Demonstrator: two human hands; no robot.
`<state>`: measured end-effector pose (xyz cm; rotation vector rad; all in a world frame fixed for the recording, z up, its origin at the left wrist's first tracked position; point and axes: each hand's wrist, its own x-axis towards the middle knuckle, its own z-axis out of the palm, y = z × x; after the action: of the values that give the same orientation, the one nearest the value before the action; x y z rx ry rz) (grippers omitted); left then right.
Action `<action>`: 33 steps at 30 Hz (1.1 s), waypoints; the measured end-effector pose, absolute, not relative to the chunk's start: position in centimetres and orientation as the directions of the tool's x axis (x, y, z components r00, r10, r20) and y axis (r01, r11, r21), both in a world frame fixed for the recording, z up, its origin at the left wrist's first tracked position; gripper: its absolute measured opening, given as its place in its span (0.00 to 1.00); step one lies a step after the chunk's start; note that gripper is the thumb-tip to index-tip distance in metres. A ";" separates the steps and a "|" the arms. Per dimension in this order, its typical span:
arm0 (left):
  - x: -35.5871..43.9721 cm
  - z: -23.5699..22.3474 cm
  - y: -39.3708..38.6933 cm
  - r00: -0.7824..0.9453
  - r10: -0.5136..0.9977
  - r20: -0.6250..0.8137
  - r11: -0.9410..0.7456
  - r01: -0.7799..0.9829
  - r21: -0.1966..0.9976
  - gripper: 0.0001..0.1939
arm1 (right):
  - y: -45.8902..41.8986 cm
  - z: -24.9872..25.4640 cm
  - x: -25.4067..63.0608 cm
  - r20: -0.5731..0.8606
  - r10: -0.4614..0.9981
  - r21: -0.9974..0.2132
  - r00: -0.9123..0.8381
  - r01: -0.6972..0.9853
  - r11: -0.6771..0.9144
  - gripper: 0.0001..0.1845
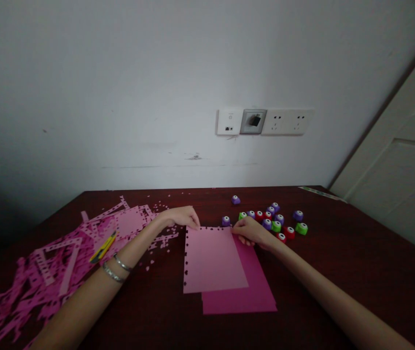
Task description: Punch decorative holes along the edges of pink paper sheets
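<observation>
As both arms (pixel 317 283) angle in from the near side of a dark-red table (pixel 353 243), the L hand (pixel 182 216), wrist bent, rests its fingertips on the top edge of a light-pink sheet (pixel 213 265) near the L corner; can't tell if it pinches or just presses. R hand (pixel 251 231), fingers curled, has thumb & index pinched together on the sheet's top R corner. Sheet lies btwn the arms, partly atop darker magenta paper (pixel 256 294) showing along its R side & bottom. Small dark holes line its L & top edges; R & bottom edges look plain. Near the R hand: purple, red & green punches (pixel 289 233). Off L: heap of pink paper scraps (pixel 71 265) w/ yellow cutter (pixel 101 249); silver bangles (pixel 112 273) on L arm.
</observation>
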<state>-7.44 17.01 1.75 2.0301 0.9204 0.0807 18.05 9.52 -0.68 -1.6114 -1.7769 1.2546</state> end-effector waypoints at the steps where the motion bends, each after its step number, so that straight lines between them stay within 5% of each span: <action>1: -7.5 1.7 17.1 0.719 0.640 -0.272 -0.330 0.576 0.748 0.10 | 9.6 -0.8 18.1 -0.251 0.940 -0.828 -0.229 0.554 -0.086 0.16; 33: -7.5 1.9 17.2 0.644 0.710 -0.286 -0.244 0.606 0.758 0.11 | 9.8 -0.9 18.5 -0.248 0.939 -0.840 -0.237 0.535 -0.087 0.19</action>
<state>-7.45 17.17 1.91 1.9437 1.0332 0.1426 18.52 9.81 -0.91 -1.5953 -1.7665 1.2685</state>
